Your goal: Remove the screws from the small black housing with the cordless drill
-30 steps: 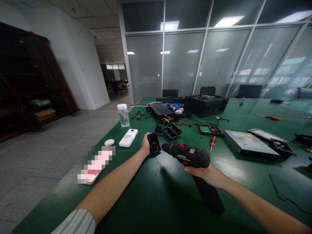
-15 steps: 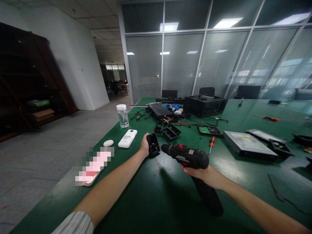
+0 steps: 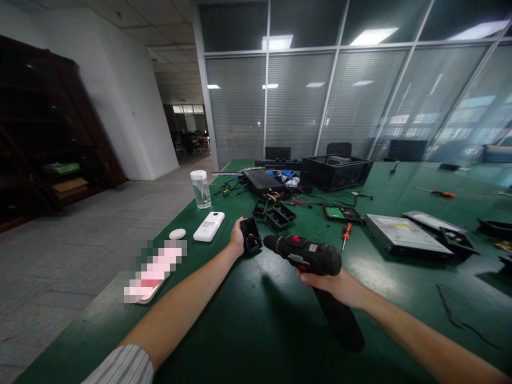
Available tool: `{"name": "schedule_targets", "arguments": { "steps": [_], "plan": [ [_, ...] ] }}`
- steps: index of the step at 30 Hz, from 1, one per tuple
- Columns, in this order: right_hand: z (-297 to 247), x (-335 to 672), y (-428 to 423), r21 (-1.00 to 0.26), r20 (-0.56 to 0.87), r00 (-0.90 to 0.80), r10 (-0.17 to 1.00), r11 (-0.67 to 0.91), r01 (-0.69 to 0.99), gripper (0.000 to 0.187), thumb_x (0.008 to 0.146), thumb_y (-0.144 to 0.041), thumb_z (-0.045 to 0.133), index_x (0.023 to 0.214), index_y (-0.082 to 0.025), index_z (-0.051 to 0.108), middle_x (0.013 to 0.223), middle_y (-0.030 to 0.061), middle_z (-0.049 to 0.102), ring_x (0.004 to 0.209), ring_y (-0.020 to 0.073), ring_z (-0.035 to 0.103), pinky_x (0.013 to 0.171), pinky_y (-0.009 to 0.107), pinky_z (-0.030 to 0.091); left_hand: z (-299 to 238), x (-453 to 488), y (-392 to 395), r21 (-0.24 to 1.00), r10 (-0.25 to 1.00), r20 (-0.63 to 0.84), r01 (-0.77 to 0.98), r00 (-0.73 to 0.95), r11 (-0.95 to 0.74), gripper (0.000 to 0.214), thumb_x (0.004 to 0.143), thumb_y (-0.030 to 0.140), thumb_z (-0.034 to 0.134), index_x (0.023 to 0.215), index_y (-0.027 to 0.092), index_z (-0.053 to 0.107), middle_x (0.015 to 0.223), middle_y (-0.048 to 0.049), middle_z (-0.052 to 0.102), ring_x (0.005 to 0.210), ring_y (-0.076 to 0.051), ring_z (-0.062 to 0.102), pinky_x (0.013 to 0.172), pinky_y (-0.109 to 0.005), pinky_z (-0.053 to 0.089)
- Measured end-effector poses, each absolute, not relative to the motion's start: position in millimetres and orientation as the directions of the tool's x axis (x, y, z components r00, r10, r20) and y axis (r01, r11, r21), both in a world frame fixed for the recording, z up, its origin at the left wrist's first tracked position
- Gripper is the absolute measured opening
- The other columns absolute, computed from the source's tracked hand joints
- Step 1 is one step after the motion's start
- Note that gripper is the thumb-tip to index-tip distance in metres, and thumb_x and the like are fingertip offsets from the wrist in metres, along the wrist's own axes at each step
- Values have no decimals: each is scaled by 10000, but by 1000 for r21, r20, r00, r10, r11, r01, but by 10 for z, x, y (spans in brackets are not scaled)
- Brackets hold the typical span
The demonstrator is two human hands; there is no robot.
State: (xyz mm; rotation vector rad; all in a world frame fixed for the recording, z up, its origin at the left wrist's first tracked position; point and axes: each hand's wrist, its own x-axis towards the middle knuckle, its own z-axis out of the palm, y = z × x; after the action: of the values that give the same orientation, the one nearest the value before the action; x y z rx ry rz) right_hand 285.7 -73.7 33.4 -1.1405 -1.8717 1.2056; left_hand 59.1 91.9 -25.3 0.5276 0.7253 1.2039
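My left hand (image 3: 238, 238) grips a small black open-sided box part (image 3: 252, 235), holding it upright on the green table (image 3: 248, 330). My right hand (image 3: 334, 282) is wrapped round the handle of a black cordless drill (image 3: 310, 255) with a red switch. The drill's nose points left at the box part and sits just to its right, close to it. Whether the tip touches the part I cannot tell.
Left of my hand lie a white remote-shaped device (image 3: 209, 226), a small white oval (image 3: 177, 233) and a plastic cup (image 3: 200, 189). Behind are black trays (image 3: 280, 214), a red screwdriver (image 3: 346, 233), a circuit board (image 3: 344, 214), an optical drive (image 3: 406, 238) and a black case (image 3: 336, 172).
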Motion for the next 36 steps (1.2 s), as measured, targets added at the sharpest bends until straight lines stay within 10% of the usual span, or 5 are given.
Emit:
{"name": "schedule_targets", "arguments": {
  "steps": [36],
  "plan": [
    [315, 2848, -743, -925, 51, -420, 906, 201, 322, 252, 790, -410, 604, 866, -169, 593, 809, 26, 566, 762, 181, 519, 706, 307, 443, -319, 576, 960, 728, 962, -192, -630, 193, 272, 364, 782, 510, 470, 758, 163, 578, 598, -67, 609, 550, -241, 627, 529, -372, 508]
  ]
}}
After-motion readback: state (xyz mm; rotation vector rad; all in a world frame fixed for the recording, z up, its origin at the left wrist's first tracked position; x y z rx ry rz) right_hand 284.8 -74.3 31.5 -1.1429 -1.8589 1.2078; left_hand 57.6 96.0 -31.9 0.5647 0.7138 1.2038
